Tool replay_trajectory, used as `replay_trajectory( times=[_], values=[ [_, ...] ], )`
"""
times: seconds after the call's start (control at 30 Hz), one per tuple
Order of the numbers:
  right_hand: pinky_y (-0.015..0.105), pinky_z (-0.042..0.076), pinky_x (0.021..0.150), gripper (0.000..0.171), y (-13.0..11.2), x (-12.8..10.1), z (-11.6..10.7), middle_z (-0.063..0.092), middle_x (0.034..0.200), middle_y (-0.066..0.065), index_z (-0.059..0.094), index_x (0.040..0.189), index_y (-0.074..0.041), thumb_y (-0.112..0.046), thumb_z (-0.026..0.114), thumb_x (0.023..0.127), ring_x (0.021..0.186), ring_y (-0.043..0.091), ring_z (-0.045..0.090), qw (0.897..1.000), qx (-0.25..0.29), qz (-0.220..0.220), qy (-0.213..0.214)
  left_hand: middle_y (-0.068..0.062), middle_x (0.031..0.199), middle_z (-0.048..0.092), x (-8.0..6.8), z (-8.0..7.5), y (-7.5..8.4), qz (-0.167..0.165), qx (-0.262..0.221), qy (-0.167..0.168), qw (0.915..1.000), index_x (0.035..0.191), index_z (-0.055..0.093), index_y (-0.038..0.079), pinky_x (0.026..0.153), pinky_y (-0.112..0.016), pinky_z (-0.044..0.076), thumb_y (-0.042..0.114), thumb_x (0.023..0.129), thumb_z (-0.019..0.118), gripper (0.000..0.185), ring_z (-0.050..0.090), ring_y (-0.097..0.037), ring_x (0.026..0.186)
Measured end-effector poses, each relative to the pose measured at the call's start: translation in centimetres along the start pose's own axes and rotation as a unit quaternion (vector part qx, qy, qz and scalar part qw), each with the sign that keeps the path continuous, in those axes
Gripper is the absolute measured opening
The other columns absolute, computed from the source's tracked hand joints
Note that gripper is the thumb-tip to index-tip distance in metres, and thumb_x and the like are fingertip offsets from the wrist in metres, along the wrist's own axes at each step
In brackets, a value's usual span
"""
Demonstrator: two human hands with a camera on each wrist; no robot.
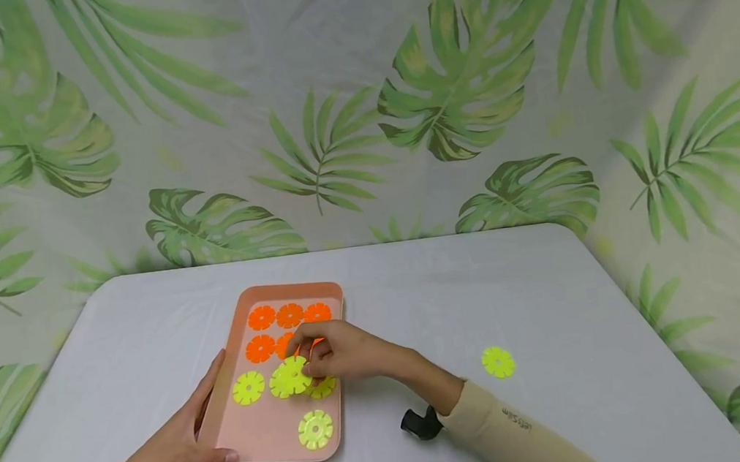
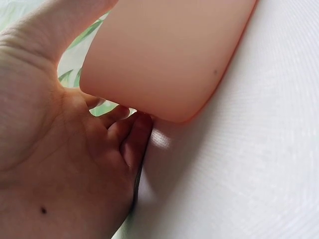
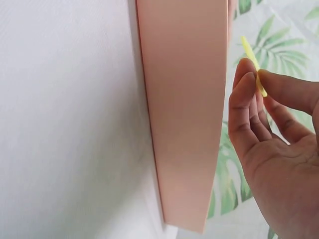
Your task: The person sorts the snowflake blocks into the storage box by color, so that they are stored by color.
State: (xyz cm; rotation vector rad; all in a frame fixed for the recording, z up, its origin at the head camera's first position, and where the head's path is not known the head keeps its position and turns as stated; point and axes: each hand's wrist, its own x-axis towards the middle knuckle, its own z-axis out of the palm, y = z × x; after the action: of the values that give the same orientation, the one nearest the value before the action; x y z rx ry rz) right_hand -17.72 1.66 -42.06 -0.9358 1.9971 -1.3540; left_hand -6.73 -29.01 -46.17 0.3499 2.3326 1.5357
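Note:
My right hand [image 1: 350, 350] pinches a yellow notched disc [image 1: 295, 375] between thumb and fingertips, over the middle of a pink tray [image 1: 263, 446]. In the right wrist view, that disc [image 3: 250, 52] is seen edge-on, above the tray's side wall [image 3: 184, 109]. At the tray's near left corner, my left hand [image 1: 170, 443] grips it, thumb at the near rim and fingers along the left side. Several orange notched discs [image 1: 261, 317] lie in the tray's far half, some partly hidden by the right hand. Yellow discs [image 1: 248, 388] lie nearer, one partly behind the held disc.
On the white table [image 1: 428, 292], a single yellow disc [image 1: 498, 362] lies to the right of the tray. A small black object [image 1: 420, 425] is beside the right forearm, partly covered by it. Leaf-patterned cloth [image 1: 337, 153] hangs behind the table.

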Motion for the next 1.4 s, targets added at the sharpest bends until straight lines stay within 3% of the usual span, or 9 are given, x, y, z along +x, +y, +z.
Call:
replay_trajectory(
  times=[0.27,0.53,0.83,1.03,1.2,1.4],
  values=[
    [0.015,0.045,0.060,0.023,-0.4,0.9,2.0,0.059,0.091,-0.002,0.070,0.113,-0.009,0.004,0.070,0.094,0.064,0.005,0.053,0.999,-0.040,0.013,-0.016,-0.021,0.175,0.003,0.0,-0.1,-0.3,-0.006,-0.002,0.004,1.0000,0.167,-0.003,0.040,0.099,-0.006,0.034,0.012,0.080,0.086,0.128,0.036,0.018,0.131],
    [0.017,0.050,0.060,0.020,-0.5,1.2,4.0,0.056,0.088,-0.004,0.070,0.111,-0.013,0.000,0.070,0.096,0.062,0.008,0.057,0.995,-0.063,0.053,-0.058,-0.018,0.176,-0.001,-0.4,0.1,-0.3,-0.034,-0.013,-0.006,0.9993,0.166,-0.004,0.045,0.099,-0.006,0.034,0.013,0.082,0.085,0.126,0.032,0.022,0.132],
    [0.014,0.046,0.064,0.021,-0.6,1.7,4.9,0.058,0.083,-0.008,0.070,0.110,-0.017,-0.003,0.074,0.094,0.070,0.001,0.051,0.979,-0.187,0.023,-0.072,-0.023,0.174,0.004,-0.4,0.0,-0.2,-0.017,-0.013,-0.004,0.9998,0.167,-0.005,0.042,0.097,-0.010,0.039,0.011,0.082,0.085,0.127,0.041,0.014,0.129],
    [0.012,0.046,0.066,0.020,-0.5,1.8,5.1,0.060,0.082,-0.010,0.072,0.109,-0.016,-0.006,0.077,0.092,0.072,-0.001,0.052,0.971,-0.230,0.016,-0.069,-0.024,0.173,0.006,-0.2,0.0,-0.1,-0.013,0.000,0.002,0.9999,0.167,-0.004,0.040,0.096,-0.009,0.039,0.012,0.081,0.085,0.127,0.042,0.013,0.128],
    [0.011,0.047,0.068,0.017,-0.3,1.8,5.1,0.061,0.082,-0.010,0.074,0.107,-0.015,-0.007,0.077,0.092,0.075,-0.001,0.053,0.968,-0.241,0.017,-0.061,-0.022,0.174,0.007,0.0,0.1,-0.2,-0.016,0.013,0.007,0.9997,0.167,-0.004,0.042,0.096,-0.009,0.038,0.015,0.081,0.085,0.127,0.041,0.013,0.127],
    [0.012,0.049,0.070,0.017,-0.5,1.5,4.6,0.064,0.084,-0.009,0.076,0.108,-0.012,-0.006,0.076,0.093,0.076,-0.001,0.055,0.975,-0.212,0.026,-0.053,-0.022,0.174,0.006,0.1,0.1,-0.2,-0.018,0.018,0.008,0.9997,0.166,-0.004,0.042,0.096,-0.009,0.038,0.015,0.081,0.086,0.127,0.040,0.014,0.127]
  ],
)
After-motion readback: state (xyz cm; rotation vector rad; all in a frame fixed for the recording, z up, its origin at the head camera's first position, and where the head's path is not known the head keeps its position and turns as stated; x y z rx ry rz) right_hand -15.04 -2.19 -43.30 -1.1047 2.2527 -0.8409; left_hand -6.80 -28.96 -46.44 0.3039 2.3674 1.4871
